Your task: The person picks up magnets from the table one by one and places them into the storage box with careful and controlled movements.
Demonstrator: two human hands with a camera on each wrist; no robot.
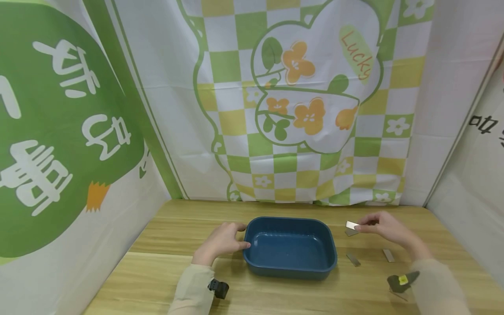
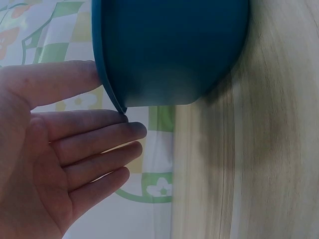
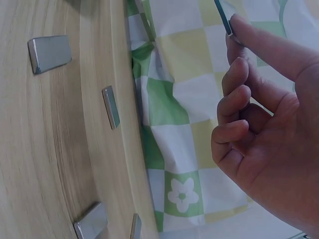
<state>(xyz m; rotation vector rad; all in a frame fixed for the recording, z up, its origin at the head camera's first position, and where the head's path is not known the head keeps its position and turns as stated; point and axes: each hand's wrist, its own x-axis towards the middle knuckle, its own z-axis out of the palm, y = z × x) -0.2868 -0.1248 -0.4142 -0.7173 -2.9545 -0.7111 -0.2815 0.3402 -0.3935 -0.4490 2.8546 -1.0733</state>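
The blue tray point(image 1: 290, 247) stands in the middle of the wooden bench point(image 1: 165, 280). The left hand point(image 1: 220, 241) rests against the left end of the tray, with its fingers straight and relaxed; the left wrist view shows the thumb at the rim and the other fingers just below the tray's edge, not curled around it.

To the right of the tray, the right hand point(image 1: 387, 229) is raised above the bench and pinches one small metal plate point(image 1: 351, 225) between thumb and forefinger. This held plate is near the tray's far right corner, not over the tray.

On the bench to the right of the tray, I count two more plates lying flat in the head view: one point(image 1: 353, 259) just beside the tray and one point(image 1: 388, 255) farther right. There is one tray.
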